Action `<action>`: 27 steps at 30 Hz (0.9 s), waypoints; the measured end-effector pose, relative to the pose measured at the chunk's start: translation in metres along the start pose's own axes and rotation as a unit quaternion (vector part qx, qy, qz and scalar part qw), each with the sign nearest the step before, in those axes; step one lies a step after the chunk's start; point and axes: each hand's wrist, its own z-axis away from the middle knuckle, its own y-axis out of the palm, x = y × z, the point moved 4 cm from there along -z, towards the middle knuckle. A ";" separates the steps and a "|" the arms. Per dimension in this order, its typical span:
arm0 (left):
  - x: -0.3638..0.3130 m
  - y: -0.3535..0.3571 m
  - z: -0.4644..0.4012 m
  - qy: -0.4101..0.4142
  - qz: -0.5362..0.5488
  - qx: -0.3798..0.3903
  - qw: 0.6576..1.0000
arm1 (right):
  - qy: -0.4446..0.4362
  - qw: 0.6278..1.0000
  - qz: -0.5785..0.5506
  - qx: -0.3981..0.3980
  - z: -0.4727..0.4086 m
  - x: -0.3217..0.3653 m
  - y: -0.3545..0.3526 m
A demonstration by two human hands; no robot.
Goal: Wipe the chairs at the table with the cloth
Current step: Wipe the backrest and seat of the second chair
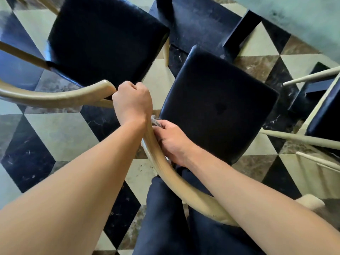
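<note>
I look straight down on a chair with a black padded seat (219, 107) and a curved pale wooden back rail (173, 177). My left hand (132, 102) is closed around the upper end of that rail. My right hand (171, 142) presses a small grey cloth (156, 123) against the rail just below the left hand; only a corner of the cloth shows above the fingers. A second chair with the same black seat (106, 43) and curved wooden rail (60, 97) stands to the left, its rail end almost touching my left hand.
A third chair (323, 116) with pale spindles stands at the right edge. The table top (303, 19) fills the upper right, with its dark legs (239, 32) below it. The floor is checkered marble (55, 135). My legs in dark trousers (165, 218) stand behind the rail.
</note>
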 end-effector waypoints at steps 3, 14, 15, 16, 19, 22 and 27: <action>0.001 0.000 0.001 0.006 -0.015 0.007 1.000 | -0.061 0.985 0.143 -0.076 -0.004 0.002 -0.002; 0.004 -0.001 -0.002 0.018 -0.009 0.047 0.999 | -0.206 0.903 0.304 -0.225 0.057 0.003 -0.074; 0.004 -0.001 -0.005 0.019 -0.017 0.043 0.999 | -0.220 0.895 0.312 -0.229 0.068 0.007 -0.083; 0.003 -0.002 -0.003 0.026 -0.034 0.040 0.998 | -0.235 0.887 0.321 -0.233 0.085 0.010 -0.092; -0.002 -0.006 0.004 0.088 -0.108 0.026 0.990 | -0.267 0.869 0.338 -0.244 0.138 0.019 -0.114; -0.014 0.000 0.034 0.294 -0.215 0.019 0.931 | -0.272 0.859 0.342 -0.267 0.186 0.015 -0.137; -0.015 0.025 0.139 0.480 -0.151 0.177 0.846 | -0.242 0.898 0.276 -0.243 0.221 -0.007 -0.175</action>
